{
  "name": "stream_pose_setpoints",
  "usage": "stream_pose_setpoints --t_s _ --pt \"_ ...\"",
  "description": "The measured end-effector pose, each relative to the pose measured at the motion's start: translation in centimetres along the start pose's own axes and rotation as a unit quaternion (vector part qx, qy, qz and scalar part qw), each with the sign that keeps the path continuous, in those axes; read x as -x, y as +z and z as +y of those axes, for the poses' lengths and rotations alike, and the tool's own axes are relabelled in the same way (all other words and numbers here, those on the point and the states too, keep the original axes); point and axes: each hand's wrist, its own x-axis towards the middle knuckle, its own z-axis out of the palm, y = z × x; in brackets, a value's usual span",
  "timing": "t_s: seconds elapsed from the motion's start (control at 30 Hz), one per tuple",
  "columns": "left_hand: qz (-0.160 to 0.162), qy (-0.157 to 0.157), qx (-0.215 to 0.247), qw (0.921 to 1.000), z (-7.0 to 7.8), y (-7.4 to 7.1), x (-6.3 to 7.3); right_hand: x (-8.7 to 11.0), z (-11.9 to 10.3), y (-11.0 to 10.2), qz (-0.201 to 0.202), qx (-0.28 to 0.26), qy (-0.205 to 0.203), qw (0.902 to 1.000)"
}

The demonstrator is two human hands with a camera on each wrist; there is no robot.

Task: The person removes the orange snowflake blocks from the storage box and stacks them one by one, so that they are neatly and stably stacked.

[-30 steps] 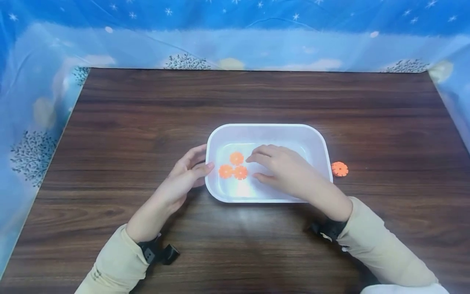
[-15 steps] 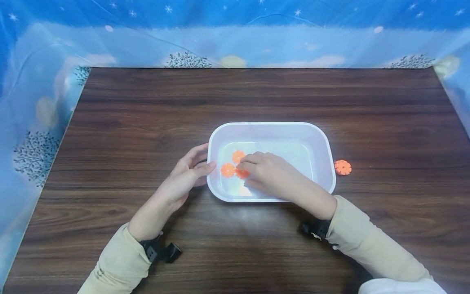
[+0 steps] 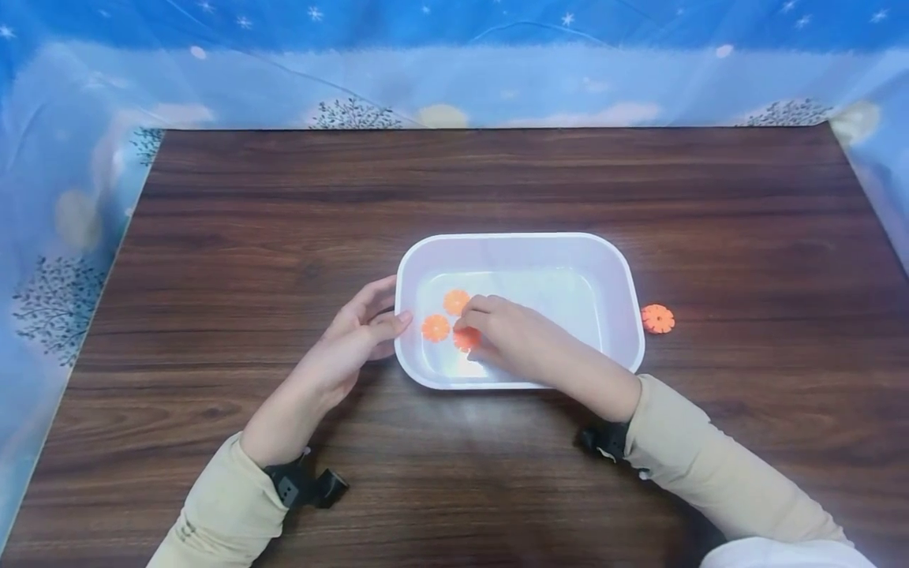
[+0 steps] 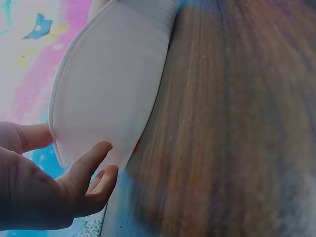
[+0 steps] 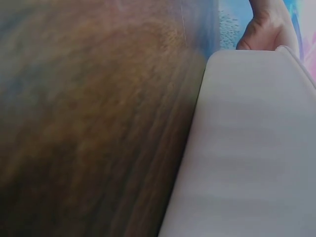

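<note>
In the head view a white plastic basin (image 3: 525, 379) stands on the table. My left hand (image 3: 348, 347) holds its left end, thumb over the rim and fingers against the outer wall; the left wrist view shows that wall (image 4: 108, 84) close up beside the fingers. Inside lie orange notched discs: one (image 3: 435, 328) at the left, one (image 3: 456, 301) behind it. A third disc (image 3: 466, 340) is partly covered by my right hand (image 3: 514, 335), whose thumb and fingers pinch at its right edge. In the right wrist view the basin's near wall hides the fingers.
Another orange notched disc (image 3: 658, 319) lies on the brown wooden table (image 3: 454, 181), just outside the basin's right end. A blue patterned cloth (image 3: 540, 79) hangs along the far and side edges of the table.
My right hand has moved left and down inside the basin, and its fingers have closed at the nearest disc. My left hand keeps its hold on the rim.
</note>
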Motion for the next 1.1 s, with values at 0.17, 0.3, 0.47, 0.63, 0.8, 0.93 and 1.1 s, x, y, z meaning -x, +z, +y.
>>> stream_pose_setpoints --t_s 0.17,0.3,0.47,0.63,0.8,0.93,1.1 --pt "0.003 0.002 -0.001 1.0000 0.03 0.01 -0.08 -0.47 0.14 0.07 -0.012 -0.037 0.043 0.9983" --pt "0.003 0.002 -0.002 1.0000 0.07 0.01 -0.12 -0.65 0.48 0.17 -0.008 -0.058 0.048 0.9971" --pt "-0.001 0.001 -0.003 1.0000 0.13 -0.01 -0.20 -0.64 0.75 0.09 0.000 -0.065 0.041 0.9971" --pt "-0.001 0.001 -0.003 1.0000 0.12 0.04 -0.22 -0.56 0.74 0.01 0.007 -0.065 0.031 0.9974" --pt "-0.003 -0.001 0.000 1.0000 0.11 0.09 -0.12 -0.44 0.77 -0.06 0.008 -0.079 0.038 0.9961" --pt "-0.005 -0.004 -0.001 1.0000 0.15 0.04 0.05 -0.44 0.63 -0.14 -0.006 -0.086 0.061 0.9944" --pt "-0.004 -0.005 -0.005 1.0000 0.27 0.05 0.19 -0.34 0.18 -0.28 -0.022 -0.066 0.088 0.9937"
